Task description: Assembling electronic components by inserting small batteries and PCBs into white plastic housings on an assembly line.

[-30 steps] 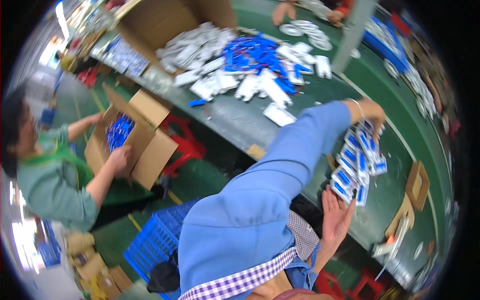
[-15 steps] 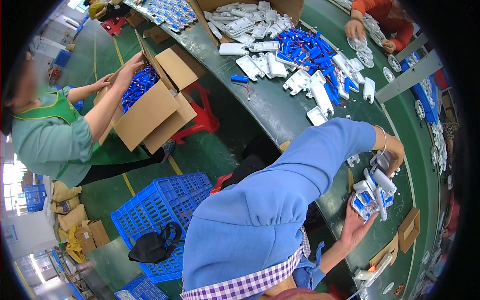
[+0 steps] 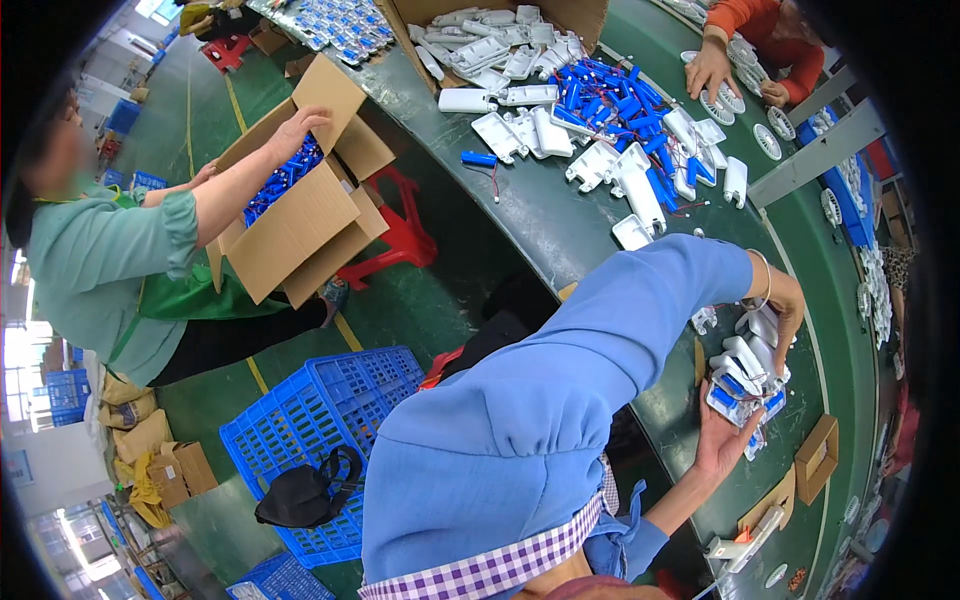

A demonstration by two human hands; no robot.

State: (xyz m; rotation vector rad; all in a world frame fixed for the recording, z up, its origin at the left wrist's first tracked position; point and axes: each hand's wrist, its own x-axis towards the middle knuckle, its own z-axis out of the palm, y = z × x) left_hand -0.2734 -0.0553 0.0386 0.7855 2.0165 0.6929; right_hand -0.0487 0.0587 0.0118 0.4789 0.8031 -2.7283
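Note:
My left hand [image 3: 789, 312], a bangle at its wrist, reaches over from above. Its fingers close on white plastic casings [image 3: 762, 325] at the far side of a small cluster. From below, my right hand [image 3: 716, 445] cups several open white casings [image 3: 726, 404] with blue cylindrical batteries [image 3: 733, 384] and thin red wires in them. The two hands are close together over the green worktable [image 3: 668, 395]. Some fingertips are hidden behind the casings.
Loose blue batteries [image 3: 610, 100] and white casings [image 3: 640, 190] are piled farther up the table. A small cardboard tray [image 3: 817, 460] and a white handheld tool [image 3: 745, 540] lie nearby. A co-worker handles a cardboard box [image 3: 295, 235] at left; another's hand [image 3: 709, 68] touches round white grilles. A blue crate [image 3: 320, 430] stands left.
The casings between my hands have shifted and tilted, and my left fingers have moved slightly lower. The co-worker at left has raised a box flap.

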